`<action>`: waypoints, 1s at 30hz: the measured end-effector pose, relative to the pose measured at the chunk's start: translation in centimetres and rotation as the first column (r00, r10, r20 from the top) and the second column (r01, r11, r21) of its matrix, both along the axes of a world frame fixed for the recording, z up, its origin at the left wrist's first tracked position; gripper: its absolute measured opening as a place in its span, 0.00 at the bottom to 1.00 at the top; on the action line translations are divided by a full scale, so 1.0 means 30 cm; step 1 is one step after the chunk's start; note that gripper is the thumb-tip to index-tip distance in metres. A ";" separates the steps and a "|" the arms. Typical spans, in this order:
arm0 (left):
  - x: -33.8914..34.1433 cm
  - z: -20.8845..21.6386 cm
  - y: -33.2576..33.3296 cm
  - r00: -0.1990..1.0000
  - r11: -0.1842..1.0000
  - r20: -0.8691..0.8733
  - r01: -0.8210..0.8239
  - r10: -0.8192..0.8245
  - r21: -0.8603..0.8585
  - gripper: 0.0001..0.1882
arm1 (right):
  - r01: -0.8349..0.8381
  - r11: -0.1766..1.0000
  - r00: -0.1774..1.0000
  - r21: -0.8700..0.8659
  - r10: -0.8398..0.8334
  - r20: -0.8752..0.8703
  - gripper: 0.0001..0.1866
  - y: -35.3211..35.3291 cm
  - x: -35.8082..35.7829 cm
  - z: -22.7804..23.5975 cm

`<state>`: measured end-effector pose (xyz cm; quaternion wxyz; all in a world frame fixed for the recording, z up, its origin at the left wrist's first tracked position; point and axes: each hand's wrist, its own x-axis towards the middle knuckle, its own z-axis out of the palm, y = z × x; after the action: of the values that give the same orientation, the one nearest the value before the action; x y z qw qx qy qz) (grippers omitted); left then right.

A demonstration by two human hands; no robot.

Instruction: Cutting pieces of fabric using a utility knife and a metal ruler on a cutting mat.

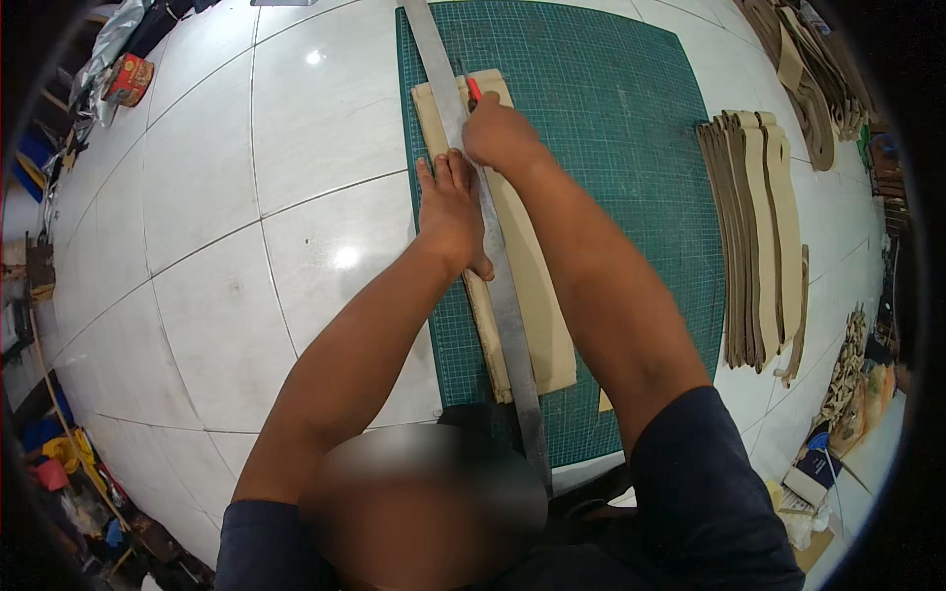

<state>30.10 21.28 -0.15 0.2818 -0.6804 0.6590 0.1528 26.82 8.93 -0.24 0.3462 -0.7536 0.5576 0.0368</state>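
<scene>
A long metal ruler (510,325) lies lengthwise over a beige, layered strip of sheet material (542,340) on a green gridded cutting mat (611,108). My left hand (450,212) presses flat on the ruler near its middle, fingers stretched forward and thumb apart. Just beyond it to the right, my right hand (500,135) is closed round a red-handled cutter knife (474,89) against the ruler's right edge, near the strip's far end. Most of the knife is hidden by my fingers, and its blade cannot be made out.
Right of the mat lies a row of folded beige and brown strips (754,236). More strips (803,79) lie at the far right. A red tin (128,79) stands far left on the white tiled floor (335,128). Mixed clutter (74,463) lines the left edge.
</scene>
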 end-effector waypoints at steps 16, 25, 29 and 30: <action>0.007 -0.036 0.030 0.999 0.995 -0.030 -0.016 0.013 -0.098 0.77 | -0.220 0.966 0.963 0.139 0.237 -0.125 0.19 0.417 -0.425 -0.024; 0.004 -0.030 0.002 0.996 0.990 -0.084 -0.037 0.025 -0.138 0.81 | -0.103 0.871 0.905 0.481 0.282 -0.318 0.18 1.098 -1.012 0.191; -0.007 -0.044 -0.013 0.995 0.987 -0.094 -0.042 0.028 -0.156 0.80 | -0.134 0.810 0.843 0.571 0.396 -0.364 0.13 1.061 -1.059 0.321; 0.003 -0.045 0.004 0.996 0.984 -0.090 -0.044 0.028 -0.175 0.79 | -0.112 0.828 0.870 0.549 0.349 -0.348 0.13 1.008 -1.026 0.356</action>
<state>30.18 21.41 -1.51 0.1886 -0.7072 0.6692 0.1285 -3.95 39.18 10.44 0.3932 -0.6697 0.4924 0.3929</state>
